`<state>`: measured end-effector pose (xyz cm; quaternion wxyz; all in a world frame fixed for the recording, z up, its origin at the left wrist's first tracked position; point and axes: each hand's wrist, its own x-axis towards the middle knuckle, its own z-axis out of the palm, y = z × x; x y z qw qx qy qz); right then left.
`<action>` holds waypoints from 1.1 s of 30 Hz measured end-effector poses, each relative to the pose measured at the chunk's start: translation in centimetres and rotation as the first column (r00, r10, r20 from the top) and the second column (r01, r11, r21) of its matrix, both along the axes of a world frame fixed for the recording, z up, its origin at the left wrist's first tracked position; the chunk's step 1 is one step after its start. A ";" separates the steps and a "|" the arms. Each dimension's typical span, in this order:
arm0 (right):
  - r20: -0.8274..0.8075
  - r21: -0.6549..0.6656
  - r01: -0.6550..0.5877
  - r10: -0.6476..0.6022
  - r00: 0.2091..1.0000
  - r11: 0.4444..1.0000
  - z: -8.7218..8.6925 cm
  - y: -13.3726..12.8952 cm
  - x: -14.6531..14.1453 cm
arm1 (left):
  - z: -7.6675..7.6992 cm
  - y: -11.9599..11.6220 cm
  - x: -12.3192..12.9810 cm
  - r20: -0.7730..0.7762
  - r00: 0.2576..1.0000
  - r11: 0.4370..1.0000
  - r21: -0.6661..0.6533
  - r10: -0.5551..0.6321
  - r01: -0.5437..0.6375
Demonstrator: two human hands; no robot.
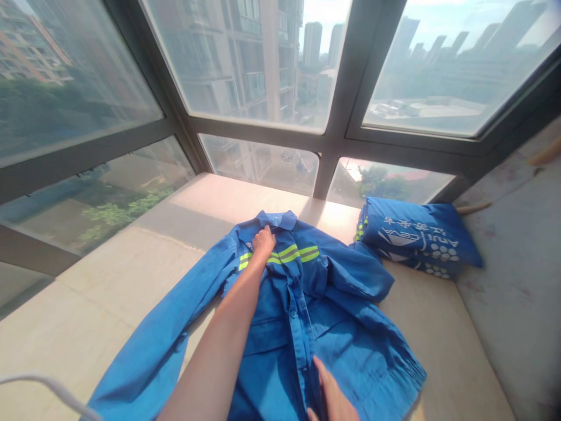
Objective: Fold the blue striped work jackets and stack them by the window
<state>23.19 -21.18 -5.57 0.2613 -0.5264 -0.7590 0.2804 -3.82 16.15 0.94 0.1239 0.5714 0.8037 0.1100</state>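
Note:
A blue work jacket lies front side up, its collar toward the windows and yellow-green and grey reflective stripes across the chest. Stretched far forward, my left hand is closed on the front edge just under the collar, fingers curled into the cloth. Close to me, my right hand holds the lower part of the button placket, with forefinger and thumb on either side of the edge. The left sleeve in view runs out toward the lower left; the other is bent at the right. The bottom hem is out of view.
Two folded blue garments with white printing are stacked at the right by the wall. Framed windows enclose the pale ledge. A white cable curves in at the lower left.

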 end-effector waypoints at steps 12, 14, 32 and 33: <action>-0.342 -0.033 0.128 -0.131 0.930 0.991 6.5 2.8 1.1 | 0.2 -17.9 1.3 -0.092 0.939 0.924 0.168 -0.331 0.343; -0.324 -0.052 0.035 -0.050 0.945 0.998 6.7 2.2 1.8 | -0.9 -21.6 1.3 -0.146 0.933 0.923 0.163 -0.328 0.350; 0.213 0.226 -0.401 0.356 0.910 0.888 2.3 0.2 4.0 | -3.8 -22.4 -0.2 -0.274 0.898 0.937 -0.034 -0.344 0.349; 0.199 0.252 -0.377 0.333 0.922 0.891 2.3 1.4 4.3 | -3.8 -21.6 -0.4 -0.271 0.896 0.934 -0.035 -0.352 0.357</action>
